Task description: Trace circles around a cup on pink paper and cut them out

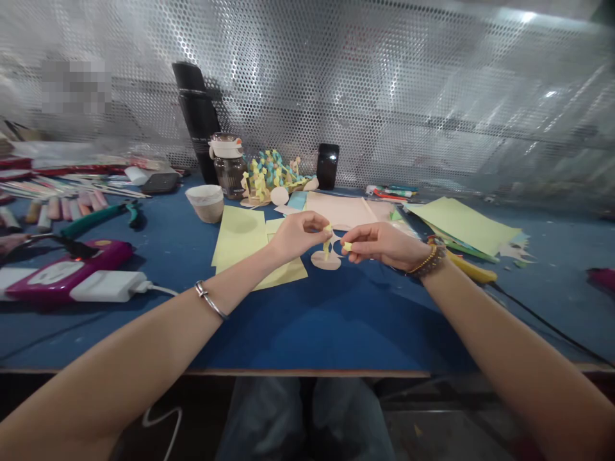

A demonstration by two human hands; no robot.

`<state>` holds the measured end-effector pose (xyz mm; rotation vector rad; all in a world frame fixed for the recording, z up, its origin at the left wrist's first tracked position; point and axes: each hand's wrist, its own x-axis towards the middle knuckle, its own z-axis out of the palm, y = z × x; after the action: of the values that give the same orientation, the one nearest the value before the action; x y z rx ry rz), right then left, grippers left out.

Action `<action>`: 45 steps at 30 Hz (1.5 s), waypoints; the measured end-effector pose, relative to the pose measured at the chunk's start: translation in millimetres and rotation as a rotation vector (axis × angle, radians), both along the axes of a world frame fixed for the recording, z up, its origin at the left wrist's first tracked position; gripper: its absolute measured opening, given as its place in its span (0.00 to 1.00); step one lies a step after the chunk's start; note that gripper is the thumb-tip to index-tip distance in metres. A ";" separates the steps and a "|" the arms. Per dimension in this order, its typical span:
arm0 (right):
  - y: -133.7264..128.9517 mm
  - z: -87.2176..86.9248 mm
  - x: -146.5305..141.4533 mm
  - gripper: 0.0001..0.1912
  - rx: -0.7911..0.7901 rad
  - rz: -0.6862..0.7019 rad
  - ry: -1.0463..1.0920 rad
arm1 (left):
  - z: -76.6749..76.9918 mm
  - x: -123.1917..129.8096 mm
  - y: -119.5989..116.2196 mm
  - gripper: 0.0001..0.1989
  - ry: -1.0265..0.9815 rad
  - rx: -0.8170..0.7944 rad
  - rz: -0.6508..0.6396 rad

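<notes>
My left hand (302,232) pinches the top of a small yellow paper figure (327,247), which stands on a round pinkish paper base (325,260). Just to the right, my right hand (368,245) is closed on a small yellow paper piece (347,246) between thumb and fingertips. The two hands are a short gap apart, with the figure between them. Yellow paper sheets (239,238) lie beneath and left of my left hand. Details of the figure are too small to make out.
Behind stand a pale cup (205,203), a lidded jar (227,168), a tall black cylinder (195,115), a cluster of paper figures (273,173) and a black phone (327,165). A purple power strip (72,272) lies left. A yellow-handled tool (471,267) and stacked paper (468,221) lie right.
</notes>
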<state>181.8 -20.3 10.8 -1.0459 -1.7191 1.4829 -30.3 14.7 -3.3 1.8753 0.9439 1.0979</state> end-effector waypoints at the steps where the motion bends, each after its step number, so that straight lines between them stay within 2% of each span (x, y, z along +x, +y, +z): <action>1: -0.7 -3.1 -1.3 0.15 -0.003 -0.042 0.048 | 0.0 0.4 -1.0 0.09 -0.008 0.002 -0.006; 6: -0.2 -9.1 -7.4 0.15 0.204 -0.369 0.284 | -0.7 4.0 -6.5 0.10 -0.029 -0.034 -0.024; 9: 0.6 -10.0 -11.5 0.15 0.348 -0.432 0.231 | -2.5 6.4 -8.3 0.09 -0.038 -0.064 -0.039; 17: -0.5 -11.9 -16.8 0.14 0.502 -0.467 0.075 | -6.3 11.5 -9.2 0.08 -0.055 -0.080 -0.046; 45: -5.7 -14.3 -24.2 0.08 0.721 -0.468 -0.067 | -6.7 12.6 -11.2 0.09 -0.068 -0.053 -0.066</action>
<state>157.5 -26.0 -3.6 -0.9935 -1.6931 0.4745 -17.8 3.5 -10.0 1.8020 0.8580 1.0800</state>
